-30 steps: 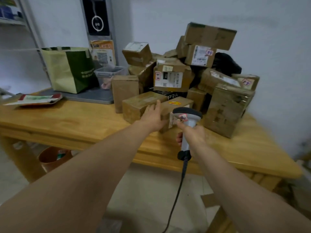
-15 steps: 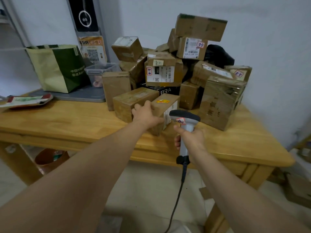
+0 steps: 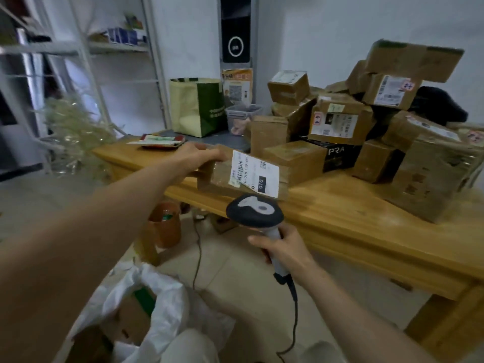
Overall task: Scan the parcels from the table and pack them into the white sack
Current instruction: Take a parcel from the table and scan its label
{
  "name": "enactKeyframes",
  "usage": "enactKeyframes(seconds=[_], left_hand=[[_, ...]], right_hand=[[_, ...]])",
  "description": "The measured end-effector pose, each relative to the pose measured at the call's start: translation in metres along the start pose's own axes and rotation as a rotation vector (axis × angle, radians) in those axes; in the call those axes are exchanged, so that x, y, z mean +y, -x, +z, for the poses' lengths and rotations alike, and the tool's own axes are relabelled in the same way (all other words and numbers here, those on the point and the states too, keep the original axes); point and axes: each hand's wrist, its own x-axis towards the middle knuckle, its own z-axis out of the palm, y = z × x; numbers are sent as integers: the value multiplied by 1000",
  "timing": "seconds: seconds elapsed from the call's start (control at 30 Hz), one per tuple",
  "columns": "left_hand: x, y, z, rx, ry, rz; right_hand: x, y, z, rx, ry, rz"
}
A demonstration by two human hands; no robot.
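On the wooden table [image 3: 340, 221] the pile of parcels [image 3: 337, 119] leans unevenly; we judge that a knock could topple its upper tier. The white sack [image 3: 162, 297], on the floor before the table, has a crumpled mouth, so a drop might miss. Our left hand [image 3: 201, 154] clamps the cardboard parcel [image 3: 220, 176] by one end above the table's front edge; it could slip. It is brown and taped, and its white barcode label [image 3: 255, 172] faces the barcode scanner [image 3: 255, 212], gripped in our right hand [image 3: 282, 248].

A green bag [image 3: 201, 108] stands beside a clear tub [image 3: 243, 113], and an orange bucket [image 3: 165, 226] sits on the floor.
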Motion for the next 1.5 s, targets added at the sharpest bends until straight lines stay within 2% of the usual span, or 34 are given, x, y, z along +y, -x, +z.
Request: enactKeyframes(seconds=[0.2,0.37,0.57,0.83,1.5], left_hand=[[-32,40,-82,4,-238,-97],[-79,51,-108,19,-310,-203],[-121,56,-118,77,-228,-253],[-143,57,-121,77,-177,-294],[-164,54,-127,103,-162,-349]], right_hand=[[-1,5,69,-93,49,-46],[8,1,101,-108,170,-20],[20,0,126,-119,274,22],[20,-1,141,-179,374,-7],[32,-9,152,-204,377,-14]])
